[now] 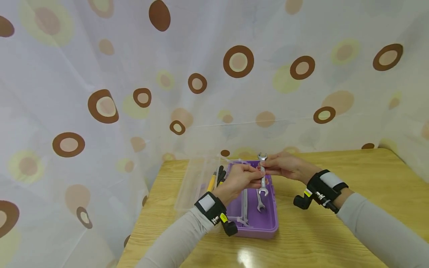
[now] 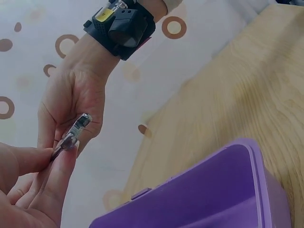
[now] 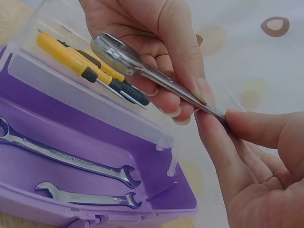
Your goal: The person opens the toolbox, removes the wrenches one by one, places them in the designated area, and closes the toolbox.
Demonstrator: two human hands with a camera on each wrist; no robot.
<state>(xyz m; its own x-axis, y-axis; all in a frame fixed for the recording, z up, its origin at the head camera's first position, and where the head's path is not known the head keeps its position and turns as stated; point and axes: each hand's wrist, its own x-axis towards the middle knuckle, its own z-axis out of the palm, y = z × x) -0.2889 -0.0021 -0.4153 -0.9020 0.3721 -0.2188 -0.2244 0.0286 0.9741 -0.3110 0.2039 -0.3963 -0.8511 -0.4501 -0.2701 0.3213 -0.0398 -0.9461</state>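
Both hands hold a silver open-end wrench (image 1: 263, 179) above a purple toolbox (image 1: 256, 233). With thumb and fingers, my left hand (image 1: 238, 178) pinches its middle. My right hand (image 1: 289, 166) pinches it nearer the far end, as the right wrist view also shows. Inside the box lie a longer combination wrench (image 3: 66, 156) and a shorter open-end wrench (image 3: 92, 198), both apart from the hands. In the left wrist view the held wrench (image 2: 71, 137) appears nearly edge-on, partly covered by fingers.
The toolbox's clear lid (image 1: 187, 184) stands open on the left. Yellow-and-black handled tools (image 3: 71, 57) lie at the lid side. Underneath is a wooden table (image 1: 318, 230), with a patterned curtain (image 1: 207, 48) behind it.
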